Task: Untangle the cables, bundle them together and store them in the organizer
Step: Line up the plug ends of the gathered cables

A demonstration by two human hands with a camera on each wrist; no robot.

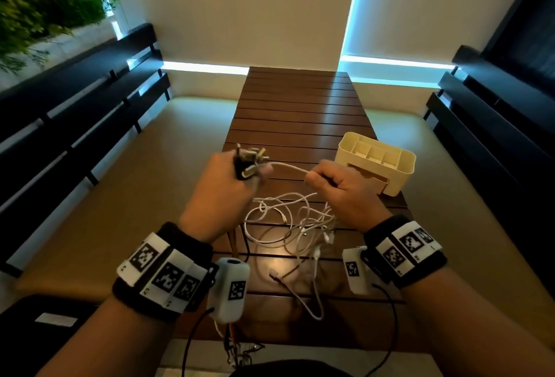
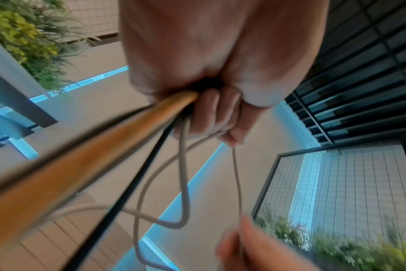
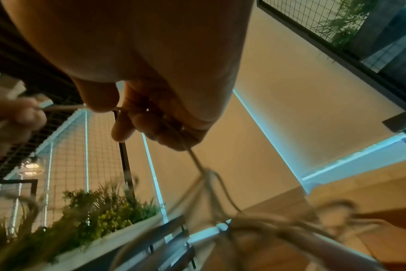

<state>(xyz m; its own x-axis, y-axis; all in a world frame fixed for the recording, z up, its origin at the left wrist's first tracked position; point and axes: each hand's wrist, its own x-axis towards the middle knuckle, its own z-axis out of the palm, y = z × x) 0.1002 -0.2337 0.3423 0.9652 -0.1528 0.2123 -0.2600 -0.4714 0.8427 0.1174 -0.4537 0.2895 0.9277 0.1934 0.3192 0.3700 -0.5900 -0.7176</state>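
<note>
My left hand (image 1: pixel 237 172) is raised over the wooden table (image 1: pixel 300 112) and grips a bunch of cable plug ends (image 1: pixel 250 160). In the left wrist view its fingers (image 2: pixel 211 113) curl round orange, black and grey cables (image 2: pixel 151 143). A white cable (image 1: pixel 289 168) runs from that bunch to my right hand (image 1: pixel 333 180), which grips it in a fist (image 3: pixel 151 117). Below both hands a tangle of white cables (image 1: pixel 297 226) hangs down and spreads on the table. The cream organizer (image 1: pixel 377 162), with several compartments, stands just right of my right hand.
Dark slatted benches (image 1: pixel 75 112) run along both sides of the narrow table, the right bench (image 1: pixel 492 136) close to the organizer. Green plants (image 1: pixel 45 7) fill the far left. A thin dark-red cable end (image 1: pixel 277 279) lies on the near table.
</note>
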